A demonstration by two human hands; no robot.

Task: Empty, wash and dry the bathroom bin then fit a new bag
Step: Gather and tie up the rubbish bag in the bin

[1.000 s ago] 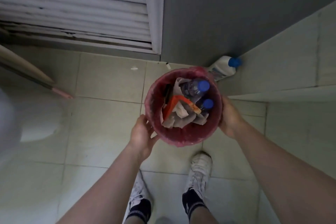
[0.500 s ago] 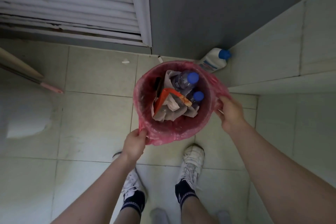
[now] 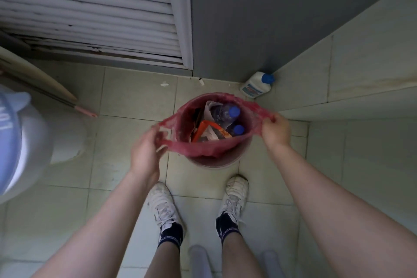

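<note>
Pale square tiles cover the floor (image 3: 126,97), their grout lines dark and a few small scraps of litter lying toward twelve o'clock. At eleven o'clock stands a white louvred door (image 3: 90,7), its lowest slats chipped and stained. A flat grey panel (image 3: 248,18) fills twelve to one o'clock. A tiled wall (image 3: 361,52) with a ledge runs along two to three o'clock, and a white bottle with a blue cap (image 3: 257,84) stands in the corner at its foot. A white toilet (image 3: 40,142) sits at nine o'clock, with a pink-tipped handle (image 3: 85,111) leaning just beyond it. The light is dim and even
</note>
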